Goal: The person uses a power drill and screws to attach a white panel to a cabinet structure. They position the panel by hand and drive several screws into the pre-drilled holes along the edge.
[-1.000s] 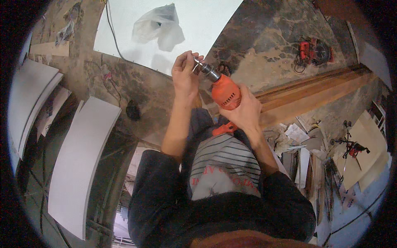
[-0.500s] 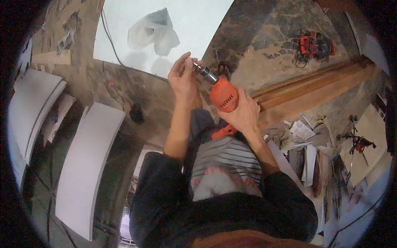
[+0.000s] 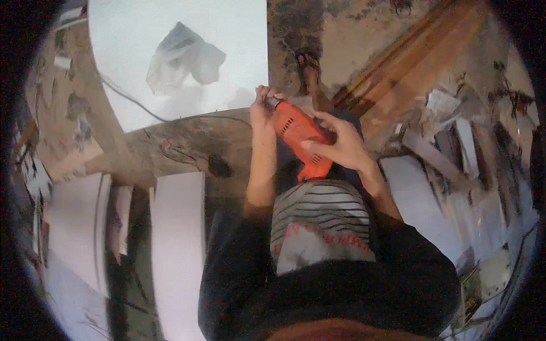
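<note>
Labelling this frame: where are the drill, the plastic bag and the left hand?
drill point(image 3: 296, 133), head view, orange body.
plastic bag point(image 3: 179, 59), head view, crumpled middle.
left hand point(image 3: 263, 108), head view, back of hand at the chuck.

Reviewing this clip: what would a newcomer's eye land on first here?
The bright orange power drill at centre, its body held by the right hand while the left hand closes around its metal chuck. Next, the large white board lying on the floor at upper left, with a crumpled clear plastic bag on it. Long wooden planks run diagonally at upper right.
</note>
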Action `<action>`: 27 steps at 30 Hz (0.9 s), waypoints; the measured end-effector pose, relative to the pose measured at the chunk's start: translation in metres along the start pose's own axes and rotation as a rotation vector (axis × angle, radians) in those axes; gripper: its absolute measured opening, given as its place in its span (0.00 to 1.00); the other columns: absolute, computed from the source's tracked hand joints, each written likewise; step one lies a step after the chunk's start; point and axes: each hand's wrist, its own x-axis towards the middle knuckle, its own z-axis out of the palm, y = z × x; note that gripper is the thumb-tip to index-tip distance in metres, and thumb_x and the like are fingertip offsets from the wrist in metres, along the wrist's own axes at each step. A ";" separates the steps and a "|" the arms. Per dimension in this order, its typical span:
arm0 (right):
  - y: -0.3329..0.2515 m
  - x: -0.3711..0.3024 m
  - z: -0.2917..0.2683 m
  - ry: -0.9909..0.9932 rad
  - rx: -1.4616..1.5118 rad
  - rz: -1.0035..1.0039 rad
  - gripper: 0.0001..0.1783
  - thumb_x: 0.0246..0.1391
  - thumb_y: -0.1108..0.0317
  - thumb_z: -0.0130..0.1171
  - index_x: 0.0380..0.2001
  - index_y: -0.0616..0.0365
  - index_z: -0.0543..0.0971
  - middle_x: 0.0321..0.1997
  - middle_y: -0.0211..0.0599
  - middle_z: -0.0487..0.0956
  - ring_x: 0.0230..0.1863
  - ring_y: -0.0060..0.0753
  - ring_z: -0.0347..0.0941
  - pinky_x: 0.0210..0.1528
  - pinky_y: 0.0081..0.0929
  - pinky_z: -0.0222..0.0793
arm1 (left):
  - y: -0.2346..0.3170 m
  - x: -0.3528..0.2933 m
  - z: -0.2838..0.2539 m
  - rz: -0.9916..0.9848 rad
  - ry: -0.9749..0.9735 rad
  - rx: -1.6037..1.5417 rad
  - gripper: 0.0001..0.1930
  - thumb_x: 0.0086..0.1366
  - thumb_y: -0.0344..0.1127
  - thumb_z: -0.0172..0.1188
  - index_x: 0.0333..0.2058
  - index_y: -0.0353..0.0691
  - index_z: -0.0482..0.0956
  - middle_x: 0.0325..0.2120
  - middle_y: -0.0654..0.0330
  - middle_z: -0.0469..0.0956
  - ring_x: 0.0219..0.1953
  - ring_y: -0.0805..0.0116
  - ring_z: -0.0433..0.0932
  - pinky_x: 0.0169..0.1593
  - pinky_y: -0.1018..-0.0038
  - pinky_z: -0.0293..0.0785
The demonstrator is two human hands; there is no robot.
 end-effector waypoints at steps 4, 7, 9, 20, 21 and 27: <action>0.066 -0.034 0.097 0.206 0.936 0.027 0.39 0.45 0.70 0.67 0.59 0.62 0.61 0.55 0.41 0.70 0.55 0.33 0.69 0.57 0.33 0.65 | 0.026 0.009 -0.053 -0.107 0.121 -0.057 0.04 0.68 0.30 0.47 0.31 0.44 0.66 0.23 0.68 0.65 0.27 0.72 0.66 0.37 0.71 0.68; 0.078 -0.022 0.173 0.216 1.280 0.167 0.41 0.46 0.80 0.63 0.61 0.57 0.53 0.53 0.43 0.70 0.53 0.39 0.71 0.49 0.37 0.74 | 0.042 0.019 -0.074 -0.208 0.289 -0.013 0.05 0.68 0.30 0.47 0.31 0.44 0.67 0.24 0.66 0.67 0.28 0.72 0.67 0.37 0.73 0.70; 0.085 -0.004 0.205 0.377 1.427 0.220 0.43 0.46 0.85 0.61 0.61 0.54 0.50 0.51 0.44 0.69 0.52 0.41 0.72 0.43 0.37 0.78 | 0.053 0.029 -0.086 -0.255 0.300 0.075 0.04 0.69 0.33 0.47 0.32 0.43 0.67 0.26 0.65 0.69 0.30 0.71 0.69 0.38 0.72 0.71; 0.123 0.018 0.248 0.530 1.341 0.103 0.45 0.40 0.85 0.58 0.60 0.56 0.48 0.55 0.45 0.64 0.51 0.38 0.70 0.47 0.36 0.73 | 0.073 0.048 -0.114 -0.251 0.287 0.785 0.09 0.71 0.38 0.44 0.39 0.43 0.70 0.43 0.61 0.74 0.51 0.63 0.71 0.59 0.49 0.65; 0.125 0.020 0.261 0.597 1.250 0.076 0.45 0.39 0.84 0.59 0.60 0.57 0.48 0.55 0.45 0.64 0.52 0.39 0.69 0.51 0.37 0.70 | 0.076 0.045 -0.118 -0.286 0.289 0.844 0.08 0.70 0.37 0.45 0.40 0.42 0.72 0.44 0.60 0.75 0.52 0.63 0.71 0.59 0.48 0.65; 0.117 0.035 0.316 0.892 0.938 0.005 0.44 0.38 0.79 0.60 0.60 0.66 0.51 0.58 0.51 0.62 0.62 0.46 0.59 0.65 0.38 0.51 | 0.100 0.065 -0.132 -0.500 0.217 0.919 0.11 0.70 0.41 0.44 0.39 0.45 0.73 0.43 0.61 0.75 0.51 0.61 0.71 0.50 0.39 0.68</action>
